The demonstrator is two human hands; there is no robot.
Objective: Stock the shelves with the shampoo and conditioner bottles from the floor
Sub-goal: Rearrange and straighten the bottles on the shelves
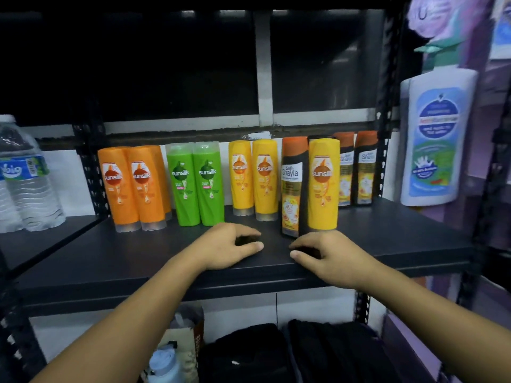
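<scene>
Left hand [232, 244] and right hand [327, 254] rest loosely curled, holding nothing, on the matte black shelf board [110, 258]; just beyond the right hand stands a yellow Sunsilk bottle [323, 186].

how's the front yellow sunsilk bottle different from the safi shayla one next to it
The front yellow Sunsilk bottle has a yellow body; the Safi Shayla bottle has a dark one. The Safi Shayla bottle has an orange cap on top; the Sunsilk bottle's top is plain yellow. Both stand upright side by side on the shelf.
</scene>
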